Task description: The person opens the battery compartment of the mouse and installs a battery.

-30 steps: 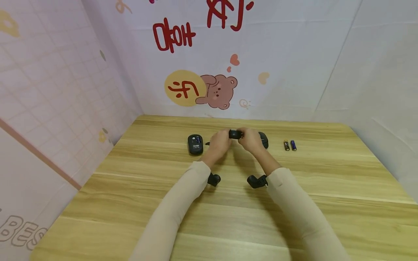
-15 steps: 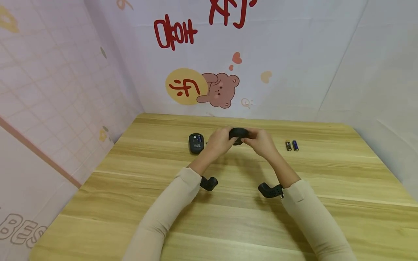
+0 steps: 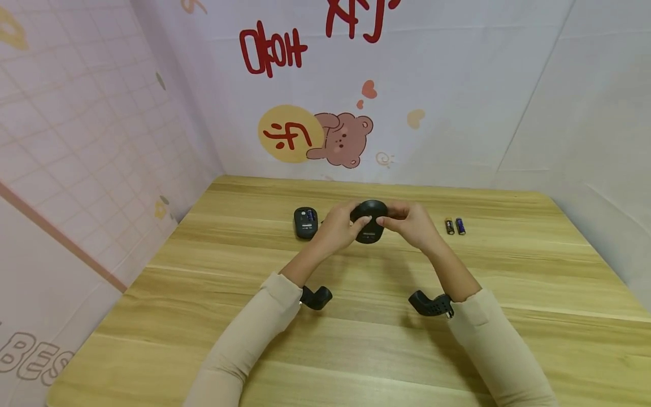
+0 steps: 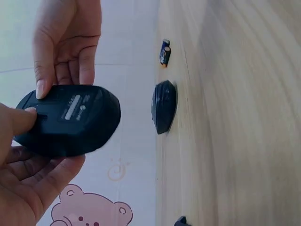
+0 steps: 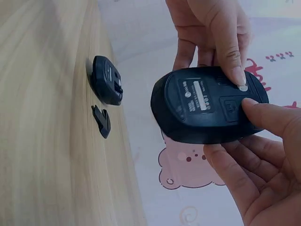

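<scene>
Clear of the bench [image 3: 366, 350], a black mouse [image 3: 370, 234] sits directly between the left hand [image 3: 337, 226] and the right hand [image 3: 414, 227], which grip it from opposite sides with thumbs [image 5: 269, 116] on its labelled underside.

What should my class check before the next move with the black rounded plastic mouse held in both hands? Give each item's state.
1. Left hand gripping the black rounded plastic mouse: ok.
2. Right hand gripping it too: ok.
3. Its underside facing the person: ok.
4. Batteries inside it: cannot tell; none visible.
5. Blue cylindrical battery and black-and-gold cylindrical battery on the wood-grain table: ok.
6. Second black rounded mouse closed: not ok; compartment open, with a loose black plastic piece nearby.
</scene>
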{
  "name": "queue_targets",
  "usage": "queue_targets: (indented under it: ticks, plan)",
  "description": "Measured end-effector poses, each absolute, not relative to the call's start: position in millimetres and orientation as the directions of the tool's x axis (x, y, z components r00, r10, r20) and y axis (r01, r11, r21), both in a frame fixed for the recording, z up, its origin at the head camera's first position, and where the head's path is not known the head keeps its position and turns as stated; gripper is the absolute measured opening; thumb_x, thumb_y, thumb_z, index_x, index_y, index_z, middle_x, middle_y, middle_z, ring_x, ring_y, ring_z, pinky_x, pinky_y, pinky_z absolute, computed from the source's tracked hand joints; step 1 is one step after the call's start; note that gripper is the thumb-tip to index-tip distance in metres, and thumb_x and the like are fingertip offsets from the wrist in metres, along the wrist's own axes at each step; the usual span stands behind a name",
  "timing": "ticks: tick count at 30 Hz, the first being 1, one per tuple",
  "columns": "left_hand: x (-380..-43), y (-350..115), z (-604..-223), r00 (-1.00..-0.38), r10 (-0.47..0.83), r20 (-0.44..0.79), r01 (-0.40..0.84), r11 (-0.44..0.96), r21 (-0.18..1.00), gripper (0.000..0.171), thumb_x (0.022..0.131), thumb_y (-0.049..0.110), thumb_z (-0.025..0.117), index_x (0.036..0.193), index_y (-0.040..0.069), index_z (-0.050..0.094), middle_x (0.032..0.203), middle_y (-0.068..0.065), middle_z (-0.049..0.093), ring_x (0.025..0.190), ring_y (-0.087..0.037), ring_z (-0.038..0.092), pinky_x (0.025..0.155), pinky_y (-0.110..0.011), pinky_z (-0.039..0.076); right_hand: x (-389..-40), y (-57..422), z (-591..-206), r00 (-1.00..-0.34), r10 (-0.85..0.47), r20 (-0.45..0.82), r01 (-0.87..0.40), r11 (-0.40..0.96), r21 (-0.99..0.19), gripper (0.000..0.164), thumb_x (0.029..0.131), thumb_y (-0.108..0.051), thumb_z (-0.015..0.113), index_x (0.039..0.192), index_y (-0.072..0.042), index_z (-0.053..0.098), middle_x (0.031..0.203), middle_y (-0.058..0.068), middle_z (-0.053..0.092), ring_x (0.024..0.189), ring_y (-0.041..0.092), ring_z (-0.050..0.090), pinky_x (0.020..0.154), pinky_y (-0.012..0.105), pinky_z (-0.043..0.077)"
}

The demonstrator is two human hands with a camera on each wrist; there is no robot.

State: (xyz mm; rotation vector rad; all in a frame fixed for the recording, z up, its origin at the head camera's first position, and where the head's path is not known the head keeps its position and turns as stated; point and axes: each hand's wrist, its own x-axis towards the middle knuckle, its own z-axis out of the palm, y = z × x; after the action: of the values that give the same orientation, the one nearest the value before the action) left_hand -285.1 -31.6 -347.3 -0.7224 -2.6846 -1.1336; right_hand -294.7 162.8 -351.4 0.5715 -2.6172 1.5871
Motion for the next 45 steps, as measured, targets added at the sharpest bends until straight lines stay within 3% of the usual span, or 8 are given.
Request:
queue_targets:
  ticks: [10, 21, 30, 38, 45]
  plan:
    - [-273, -35, -342, -0.901, 0.353, 0.253, 0.397, 0.433, 0.809, 0.035, 0.094, 0.026, 0.056, 0.119, 0.003, 0.058, 0.093, -0.005, 0.062, 0.084, -0.014, 0.058, 0.066, -0.023, 0.052, -274, 162, -338, -0.951, -0.295, 0.098, -0.193, 0.313, -0.93, 0.045, 0.09, -0.025, 0.062, 0.123, 0.006, 0.055, 0.117, 0.022, 0.058, 0.098, 0.028, 0.061, 0.074, 0.031, 0.055]
    - [-258, -42, -326, -0.897, 0.422, 0.133, 0.248, 0.232, 0.941, 0.033, 0.094, 0.013, 0.054, 0.126, 0.001, 0.054, 0.106, -0.016, 0.061, 0.087, -0.02, 0.063, 0.067, -0.03, 0.056, -259, 158, -327, -0.951, -0.295, 0.096, -0.184, 0.288, -0.94, 0.047, 0.091, -0.026, 0.06, 0.122, 0.009, 0.054, 0.102, 0.023, 0.062, 0.077, 0.019, 0.065, 0.064, 0.034, 0.057]
    - [-257, -43, -328, -0.9, 0.414, 0.14, 0.226, 0.169, 0.959, 0.029, 0.093, 0.014, 0.054, 0.119, 0.002, 0.06, 0.1, -0.012, 0.062, 0.085, -0.02, 0.063, 0.063, -0.032, 0.057, -256, 156, -324, -0.956, -0.282, 0.076, -0.158, 0.281, -0.946, 0.05, 0.092, -0.026, 0.058, 0.125, 0.011, 0.051, 0.097, 0.022, 0.064, 0.067, 0.018, 0.065, 0.062, 0.034, 0.057]
    - [-256, -43, -327, -0.909, 0.397, 0.127, 0.215, 0.184, 0.959, 0.03, 0.093, 0.012, 0.056, 0.12, 0.001, 0.059, 0.1, -0.014, 0.063, 0.082, -0.02, 0.065, 0.062, -0.031, 0.057, -254, 154, -324, -0.947, -0.311, 0.078, -0.177, 0.304, -0.936, 0.046, 0.093, -0.022, 0.057, 0.126, 0.009, 0.051, 0.105, 0.024, 0.062, 0.081, 0.021, 0.065, 0.067, 0.035, 0.057]
    - [-256, -44, -329, -0.912, 0.388, 0.134, 0.237, 0.23, 0.944, 0.037, 0.093, 0.013, 0.058, 0.128, 0.004, 0.054, 0.104, -0.016, 0.063, 0.083, -0.022, 0.064, 0.063, -0.032, 0.057, -250, 153, -324, -0.945, -0.312, 0.098, -0.204, 0.328, -0.922, 0.057, 0.086, -0.026, 0.067, 0.127, 0.011, 0.049, 0.111, 0.022, 0.06, 0.091, 0.022, 0.063, 0.07, 0.034, 0.056]
